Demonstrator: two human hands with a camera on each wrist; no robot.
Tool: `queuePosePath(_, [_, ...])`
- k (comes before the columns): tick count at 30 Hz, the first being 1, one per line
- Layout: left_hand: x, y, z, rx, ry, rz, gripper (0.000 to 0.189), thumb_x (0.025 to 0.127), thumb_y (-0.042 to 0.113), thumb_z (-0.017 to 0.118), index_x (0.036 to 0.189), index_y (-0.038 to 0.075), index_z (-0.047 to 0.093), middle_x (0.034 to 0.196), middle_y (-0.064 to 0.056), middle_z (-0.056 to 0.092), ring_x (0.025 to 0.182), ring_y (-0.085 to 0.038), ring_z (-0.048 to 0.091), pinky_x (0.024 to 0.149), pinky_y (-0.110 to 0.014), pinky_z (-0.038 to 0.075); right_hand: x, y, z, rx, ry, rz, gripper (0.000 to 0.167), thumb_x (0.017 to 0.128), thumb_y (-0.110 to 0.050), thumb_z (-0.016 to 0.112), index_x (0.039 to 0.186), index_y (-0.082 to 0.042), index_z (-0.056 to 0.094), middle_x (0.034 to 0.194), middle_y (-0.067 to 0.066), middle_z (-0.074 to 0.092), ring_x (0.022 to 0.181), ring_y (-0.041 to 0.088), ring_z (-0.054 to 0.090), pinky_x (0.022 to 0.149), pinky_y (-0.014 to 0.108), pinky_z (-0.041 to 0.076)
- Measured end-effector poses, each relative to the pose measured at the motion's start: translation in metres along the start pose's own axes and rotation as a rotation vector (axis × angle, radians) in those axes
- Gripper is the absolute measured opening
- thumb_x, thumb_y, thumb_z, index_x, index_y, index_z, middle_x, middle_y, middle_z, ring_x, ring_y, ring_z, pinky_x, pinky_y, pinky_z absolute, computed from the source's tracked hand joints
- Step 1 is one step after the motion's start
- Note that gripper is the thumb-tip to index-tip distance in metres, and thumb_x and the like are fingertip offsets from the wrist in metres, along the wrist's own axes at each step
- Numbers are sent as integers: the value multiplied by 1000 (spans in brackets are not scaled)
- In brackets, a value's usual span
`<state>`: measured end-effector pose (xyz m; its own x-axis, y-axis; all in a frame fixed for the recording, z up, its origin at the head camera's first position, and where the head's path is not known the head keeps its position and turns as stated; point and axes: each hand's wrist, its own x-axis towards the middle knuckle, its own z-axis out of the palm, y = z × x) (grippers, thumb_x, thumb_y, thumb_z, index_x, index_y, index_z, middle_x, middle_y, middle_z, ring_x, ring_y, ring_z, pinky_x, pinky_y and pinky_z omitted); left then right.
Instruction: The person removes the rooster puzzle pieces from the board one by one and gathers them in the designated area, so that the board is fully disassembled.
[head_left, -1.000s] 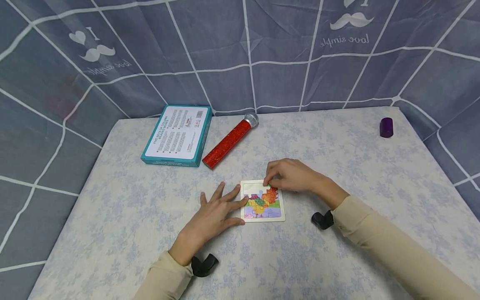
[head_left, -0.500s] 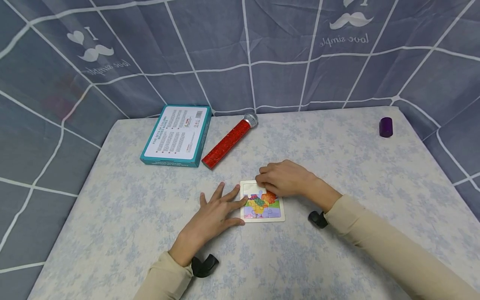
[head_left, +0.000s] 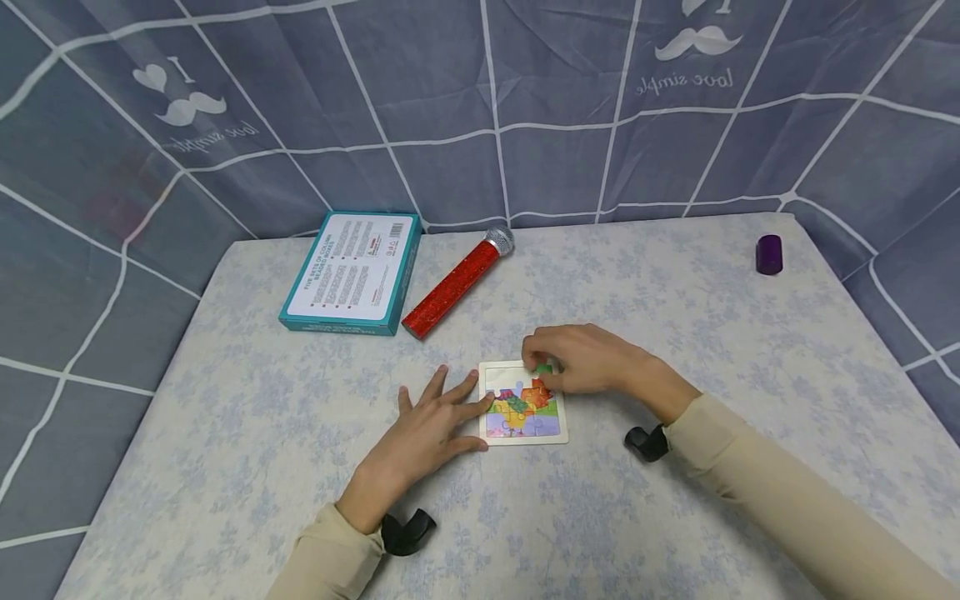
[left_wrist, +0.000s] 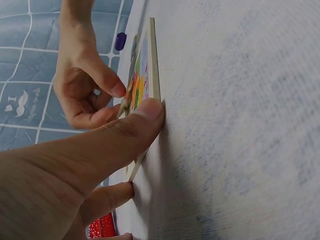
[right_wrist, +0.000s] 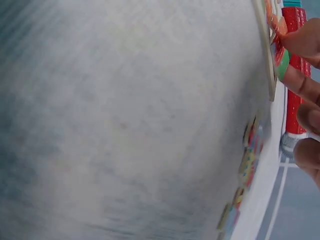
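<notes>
A small square jigsaw puzzle tray (head_left: 525,442) with a pale frame lies on the table, its lower rows filled with colourful pieces and its upper left bare. My left hand (head_left: 422,429) is spread beside it, thumb and fingers touching the left edge of the frame; the thumb (left_wrist: 148,109) presses the edge in the left wrist view. Over the tray's upper right corner, my right hand (head_left: 583,358) pinches a puzzle piece (right_wrist: 283,65) between thumb and index finger. Green and red show on that piece, and the fingers partly cover it.
Several loose puzzle pieces (right_wrist: 247,165) lie on the table near my right hand, hidden in the head view. Behind the tray are a red glittery microphone (head_left: 457,285) and a teal box (head_left: 351,271). A purple cylinder (head_left: 768,254) stands at the far right.
My right hand moved left over the tray's top, then back right to its upper right corner, where green now shows between the fingers. The left hand stays at the frame.
</notes>
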<state>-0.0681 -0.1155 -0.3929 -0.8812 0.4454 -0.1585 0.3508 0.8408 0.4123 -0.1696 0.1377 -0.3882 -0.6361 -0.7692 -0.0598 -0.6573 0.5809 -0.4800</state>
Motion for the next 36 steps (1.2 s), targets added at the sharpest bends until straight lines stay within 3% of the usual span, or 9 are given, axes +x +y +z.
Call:
queuePosePath(5, [0, 0, 0, -3, -1, 0, 62, 83, 38, 75, 140, 20, 57, 155, -9, 37, 145, -45, 17, 95, -84, 12, -4, 4, 0, 181, -23, 78, 21, 85, -17, 76, 105, -20, 68, 89, -9, 60, 73, 12, 51, 66, 30, 44])
queuePosePath(10, [0, 0, 0, -4, 1, 2, 61, 84, 39, 75, 139, 20, 58, 155, -9, 36, 145, -46, 16, 94, -85, 12, -6, 10, 2, 341, -18, 58, 20, 83, -8, 77, 100, -16, 72, 90, -5, 64, 65, 13, 47, 60, 27, 42])
queuePosePath(16, [0, 0, 0, 6, -3, -5, 62, 83, 40, 75, 140, 21, 57, 155, -8, 36, 145, -46, 16, 95, -84, 13, -7, 15, 2, 450, -20, 66, 16, 86, -9, 75, 101, -14, 75, 86, -3, 67, 55, 10, 43, 51, 23, 36])
queuePosePath(18, [0, 0, 0, 8, -3, -4, 62, 83, 40, 75, 140, 21, 57, 155, -8, 36, 145, -46, 16, 95, -84, 13, -9, 17, 1, 485, -15, 79, 15, 87, -10, 73, 102, -12, 76, 77, 1, 67, 52, 9, 42, 49, 23, 36])
queuePosePath(20, [0, 0, 0, 1, -1, -2, 62, 83, 39, 75, 140, 21, 57, 155, -9, 36, 145, -46, 16, 95, -84, 13, -12, 20, -1, 530, -8, 105, 15, 88, -10, 72, 102, -10, 77, 69, 6, 64, 49, 9, 41, 49, 23, 36])
queuePosePath(23, [0, 0, 1, -9, 5, 3, 61, 83, 38, 76, 139, 20, 58, 155, -10, 37, 145, -47, 17, 94, -85, 12, -18, 24, -3, 592, 8, 161, 16, 88, -11, 72, 102, -9, 78, 73, 9, 68, 53, 11, 47, 51, 24, 38])
queuePosePath(27, [-1, 0, 1, -13, 5, 6, 61, 83, 37, 76, 139, 19, 58, 155, -10, 37, 145, -47, 16, 94, -85, 12, -29, 32, -7, 634, 34, 253, 17, 87, -14, 74, 103, -9, 78, 97, 4, 74, 72, 12, 58, 61, 25, 43])
queuePosePath(33, [-2, 0, 1, -21, 4, 5, 61, 83, 36, 76, 139, 19, 58, 155, -9, 36, 146, -45, 15, 95, -84, 11, -48, 45, -11, 640, 73, 355, 19, 88, -18, 74, 104, -10, 78, 103, 6, 74, 60, 11, 43, 53, 25, 34])
queuePosePath(36, [-1, 0, 1, -23, 5, 7, 61, 83, 36, 76, 139, 19, 57, 155, -9, 36, 146, -46, 15, 95, -85, 11, -58, 52, -13, 619, 99, 368, 19, 88, -16, 73, 105, -9, 77, 105, 7, 74, 70, 12, 53, 61, 26, 42])
